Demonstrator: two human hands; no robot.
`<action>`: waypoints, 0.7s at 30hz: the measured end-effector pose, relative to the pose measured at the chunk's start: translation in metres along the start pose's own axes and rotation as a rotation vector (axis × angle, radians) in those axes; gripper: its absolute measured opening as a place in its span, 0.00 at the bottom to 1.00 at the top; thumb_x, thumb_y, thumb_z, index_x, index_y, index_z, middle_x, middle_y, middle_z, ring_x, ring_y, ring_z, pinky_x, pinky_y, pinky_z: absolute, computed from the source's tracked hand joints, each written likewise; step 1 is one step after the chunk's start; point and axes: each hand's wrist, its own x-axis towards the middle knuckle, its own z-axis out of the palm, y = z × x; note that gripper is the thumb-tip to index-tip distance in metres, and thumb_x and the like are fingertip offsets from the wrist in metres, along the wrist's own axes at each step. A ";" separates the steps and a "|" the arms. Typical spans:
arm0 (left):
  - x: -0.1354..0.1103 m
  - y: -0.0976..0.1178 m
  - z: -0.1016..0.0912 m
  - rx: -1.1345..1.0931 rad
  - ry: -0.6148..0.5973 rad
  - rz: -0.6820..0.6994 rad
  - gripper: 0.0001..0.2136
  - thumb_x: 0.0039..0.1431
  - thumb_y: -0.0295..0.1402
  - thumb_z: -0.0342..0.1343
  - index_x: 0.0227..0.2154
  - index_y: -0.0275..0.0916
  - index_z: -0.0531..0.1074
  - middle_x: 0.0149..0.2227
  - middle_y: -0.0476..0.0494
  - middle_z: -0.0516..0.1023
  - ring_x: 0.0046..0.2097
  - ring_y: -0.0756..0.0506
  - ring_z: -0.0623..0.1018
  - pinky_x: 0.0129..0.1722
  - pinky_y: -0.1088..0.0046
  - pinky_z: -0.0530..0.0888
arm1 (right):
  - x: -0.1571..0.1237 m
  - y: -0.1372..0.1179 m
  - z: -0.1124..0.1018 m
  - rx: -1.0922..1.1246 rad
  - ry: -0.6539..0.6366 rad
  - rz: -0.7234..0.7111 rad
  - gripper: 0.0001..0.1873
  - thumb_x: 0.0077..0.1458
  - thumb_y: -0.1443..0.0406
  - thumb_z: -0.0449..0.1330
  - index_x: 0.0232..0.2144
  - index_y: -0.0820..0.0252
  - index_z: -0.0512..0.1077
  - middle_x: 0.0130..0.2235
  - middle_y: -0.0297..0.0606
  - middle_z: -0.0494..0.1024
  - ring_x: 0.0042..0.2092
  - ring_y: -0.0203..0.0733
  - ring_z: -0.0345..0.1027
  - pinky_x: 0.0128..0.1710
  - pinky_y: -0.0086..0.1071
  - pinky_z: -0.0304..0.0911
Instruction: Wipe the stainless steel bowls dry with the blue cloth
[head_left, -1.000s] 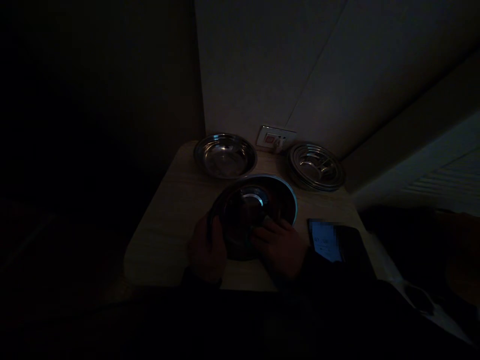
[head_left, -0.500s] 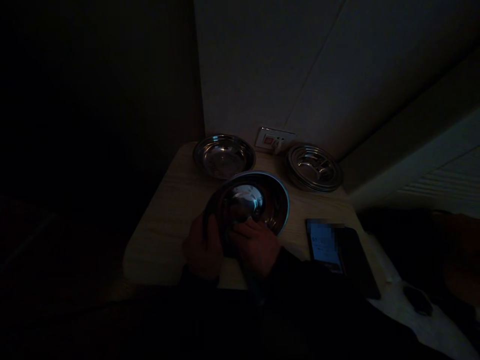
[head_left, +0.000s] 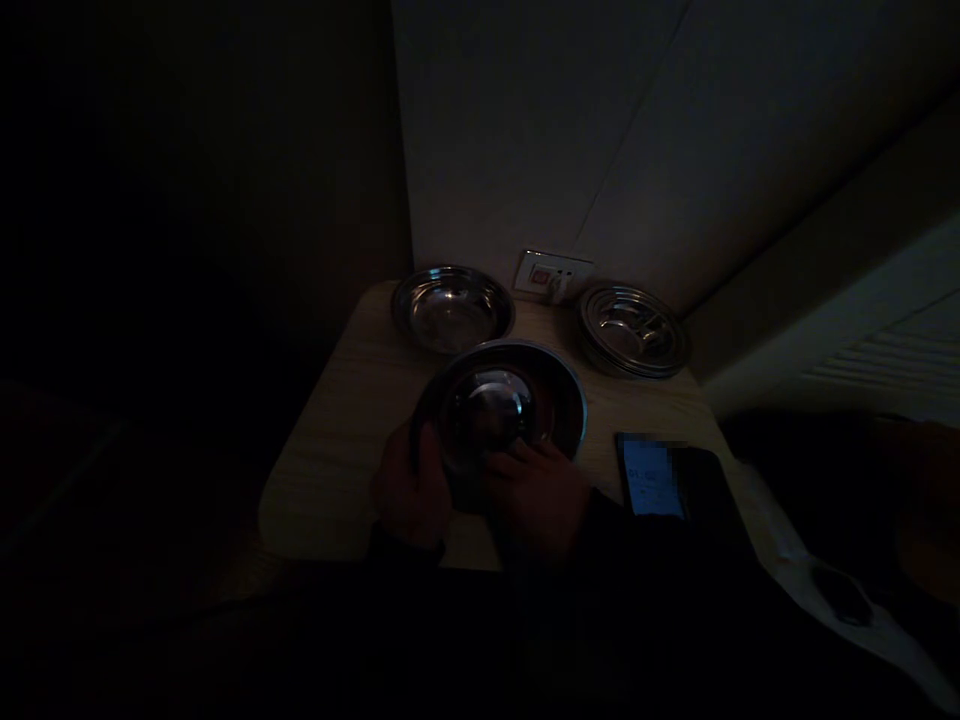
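My left hand pinches the bowl at its rim; my right hand dips inside, grip too dark to tell.

One left hand, one right hand, one bowl between them; beyond the left, one dish; beyond the right, one stack; right of the right, one phone.

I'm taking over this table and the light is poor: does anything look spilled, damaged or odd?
No spill or damage shows, though dimness hides detail. One oddity: the phone, screen lit, lies on the table right of the metal bowl gripped by the left hand; electronics seem misplaced beside a bowl.
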 end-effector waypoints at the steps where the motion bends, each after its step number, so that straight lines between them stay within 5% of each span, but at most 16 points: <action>1: 0.000 0.000 0.001 -0.005 0.008 0.014 0.11 0.59 0.34 0.47 0.37 0.36 0.72 0.34 0.43 0.78 0.35 0.49 0.76 0.31 0.77 0.69 | -0.003 0.004 -0.003 -0.040 -0.029 0.001 0.08 0.56 0.68 0.53 0.37 0.58 0.71 0.40 0.38 0.74 0.43 0.44 0.60 0.40 0.40 0.52; 21: -0.003 0.000 0.003 0.071 0.070 0.130 0.11 0.58 0.33 0.48 0.36 0.35 0.73 0.32 0.42 0.78 0.33 0.49 0.76 0.30 0.77 0.68 | -0.016 0.008 0.013 -0.059 0.086 -0.056 0.08 0.58 0.68 0.54 0.39 0.57 0.71 0.40 0.37 0.75 0.42 0.42 0.61 0.37 0.37 0.50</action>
